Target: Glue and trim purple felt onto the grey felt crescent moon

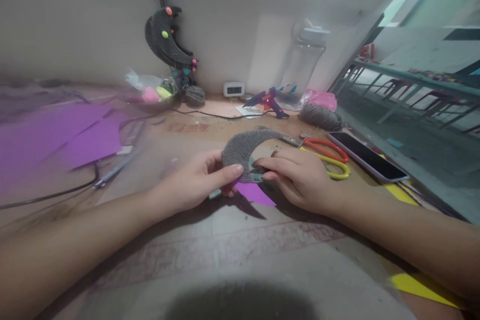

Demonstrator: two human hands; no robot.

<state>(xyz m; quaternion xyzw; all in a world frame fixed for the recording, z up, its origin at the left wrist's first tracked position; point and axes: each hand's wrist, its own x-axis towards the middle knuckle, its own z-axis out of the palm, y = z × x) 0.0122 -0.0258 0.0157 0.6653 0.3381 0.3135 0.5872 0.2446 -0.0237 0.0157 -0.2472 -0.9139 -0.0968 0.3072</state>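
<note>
A crescent moon (240, 147) wrapped in grey yarn is held upright above the table's middle. My left hand (202, 180) grips its outer curve, thumb on the front and fingers behind. Close to the inner curve, my right hand (300, 177) is closed in a pinch; a small dark bit shows at its fingertips, too little to name. Just below the wrapped part a pointed purple piece (257, 193) shows; whether it belongs to the crescent I cannot tell.
Scissors (326, 149) and a phone (367, 156) lie to the right. Behind are a glue gun (268, 102), grey yarn (321, 116), a small digital clock (233, 89) and a clear jug (303, 65). Purple sheets (93, 140) and a pen (112, 175) lie left. A decorated dark crescent (161, 42) leans by the wall.
</note>
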